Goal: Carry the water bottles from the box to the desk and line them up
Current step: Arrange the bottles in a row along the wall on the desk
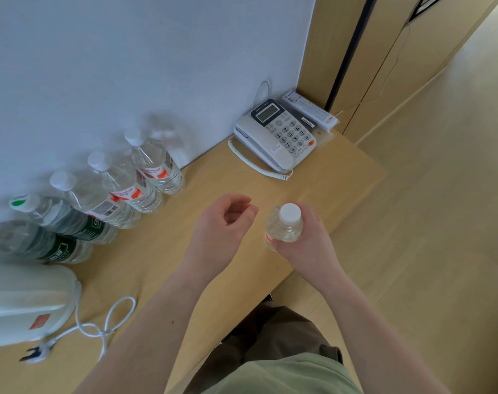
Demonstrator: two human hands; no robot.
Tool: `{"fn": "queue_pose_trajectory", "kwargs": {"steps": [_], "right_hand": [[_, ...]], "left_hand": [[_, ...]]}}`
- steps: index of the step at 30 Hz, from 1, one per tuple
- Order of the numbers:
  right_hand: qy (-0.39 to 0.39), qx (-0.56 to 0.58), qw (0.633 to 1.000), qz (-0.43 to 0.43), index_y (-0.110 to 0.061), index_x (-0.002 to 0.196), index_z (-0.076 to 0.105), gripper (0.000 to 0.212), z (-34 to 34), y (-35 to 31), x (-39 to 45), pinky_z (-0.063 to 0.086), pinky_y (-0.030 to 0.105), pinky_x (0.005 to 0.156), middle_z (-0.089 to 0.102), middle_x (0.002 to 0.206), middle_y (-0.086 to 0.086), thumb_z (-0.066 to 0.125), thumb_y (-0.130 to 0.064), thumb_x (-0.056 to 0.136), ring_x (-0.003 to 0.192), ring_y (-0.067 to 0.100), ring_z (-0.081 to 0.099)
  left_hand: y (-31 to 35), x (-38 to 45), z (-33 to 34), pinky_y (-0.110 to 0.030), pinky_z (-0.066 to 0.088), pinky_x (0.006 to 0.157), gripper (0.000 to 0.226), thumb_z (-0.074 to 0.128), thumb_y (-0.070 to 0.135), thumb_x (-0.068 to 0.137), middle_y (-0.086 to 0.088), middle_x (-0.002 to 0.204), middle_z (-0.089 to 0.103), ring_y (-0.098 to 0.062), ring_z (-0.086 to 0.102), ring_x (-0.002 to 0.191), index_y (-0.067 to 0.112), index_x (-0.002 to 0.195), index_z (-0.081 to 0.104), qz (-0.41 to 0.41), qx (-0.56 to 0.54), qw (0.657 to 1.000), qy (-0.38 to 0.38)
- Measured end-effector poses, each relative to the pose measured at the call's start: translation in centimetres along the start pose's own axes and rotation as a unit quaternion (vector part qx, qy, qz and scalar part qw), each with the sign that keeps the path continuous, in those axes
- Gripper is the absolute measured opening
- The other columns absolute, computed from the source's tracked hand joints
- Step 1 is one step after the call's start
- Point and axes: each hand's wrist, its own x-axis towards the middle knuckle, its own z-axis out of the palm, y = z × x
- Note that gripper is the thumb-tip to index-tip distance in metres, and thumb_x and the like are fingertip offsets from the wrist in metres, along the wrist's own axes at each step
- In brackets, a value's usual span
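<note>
My right hand [310, 240] grips a clear water bottle [286, 227] with a white cap, held upright above the front edge of the wooden desk [242, 183]. My left hand [223, 226] hovers just left of it, fingers loosely curled, holding nothing. Against the white wall stands a row of bottles: three with white caps and orange labels [154, 163], [125, 186], [94, 201], then two with dark green labels [60, 216], [40, 243]. The box is out of view.
A white desk telephone [279, 135] and a remote control [310, 109] sit at the desk's far right corner. A white appliance [26, 302] with a coiled white cord [105, 325] occupies the near left. Bare desk lies between the bottle row and the phone.
</note>
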Motion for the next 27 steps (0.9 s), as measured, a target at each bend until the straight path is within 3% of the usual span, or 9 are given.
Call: {"fn": "queue_pose_trajectory", "kwargs": {"steps": [5,9,12,16,22,27], "right_hand": [[0.01,-0.009,1.0,-0.01,-0.044,0.123,0.047,0.065,0.9,-0.3,1.0,0.038,0.015,0.08,0.049,0.117,-0.023,0.086,-0.024,0.075,0.104,-0.002,0.051],[0.008,-0.009,1.0,-0.016,-0.043,0.123,0.047,0.065,1.6,-0.9,1.9,0.036,0.01,0.076,0.048,0.117,-0.024,0.087,-0.025,0.074,0.105,-0.017,0.046],[-0.001,-0.017,0.999,-0.027,-0.037,0.127,0.05,0.067,2.2,-1.3,2.5,0.037,0.012,0.075,0.049,0.117,-0.022,0.088,-0.024,0.073,0.105,-0.013,0.048],[-0.013,-0.023,0.999,-0.044,-0.034,0.129,0.05,0.068,3.3,-2.1,3.3,0.039,0.023,0.086,0.047,0.114,-0.023,0.088,-0.024,0.074,0.101,-0.001,0.051],[-0.031,-0.029,0.997,-0.064,-0.036,0.129,0.05,0.068,4.9,-3.3,4.9,0.037,0.013,0.076,0.046,0.116,-0.023,0.088,-0.026,0.074,0.103,-0.024,0.042],[-0.039,-0.032,0.996,-0.072,-0.04,0.124,0.046,0.067,6.4,-4.6,6.6,0.036,0.017,0.082,0.043,0.112,-0.027,0.089,-0.025,0.074,0.102,-0.012,0.047]], "left_hand": [[-0.2,0.4,-1.2,-0.003,0.046,0.074,0.012,0.071,0.035,0.095,0.03,0.099,0.071,0.006,0.067,0.094,0.039,0.106,0.067,-0.01,0.004,1.0,0.027],[-0.2,0.9,-2.3,-0.003,0.045,0.073,0.013,0.07,0.037,0.096,0.031,0.098,0.07,0.008,0.067,0.094,0.039,0.108,0.068,-0.022,0.009,0.999,0.045],[-0.4,1.1,-3.3,-0.002,0.045,0.071,0.013,0.07,0.035,0.096,0.031,0.097,0.071,0.008,0.067,0.094,0.037,0.109,0.069,-0.025,0.006,0.997,0.073],[-0.6,1.3,-4.8,-0.003,0.045,0.07,0.011,0.07,0.034,0.096,0.026,0.095,0.073,0.007,0.067,0.093,0.038,0.106,0.069,-0.037,-0.003,0.993,0.112],[-0.8,1.8,-6.5,-0.001,0.044,0.074,0.012,0.07,0.03,0.096,0.02,0.099,0.073,0.008,0.066,0.093,0.036,0.107,0.069,-0.05,-0.007,0.987,0.15],[-1.4,2.2,-7.8,-0.001,0.044,0.074,0.014,0.069,0.031,0.097,0.021,0.099,0.073,0.008,0.065,0.093,0.034,0.11,0.069,-0.063,-0.005,0.985,0.162]]}}
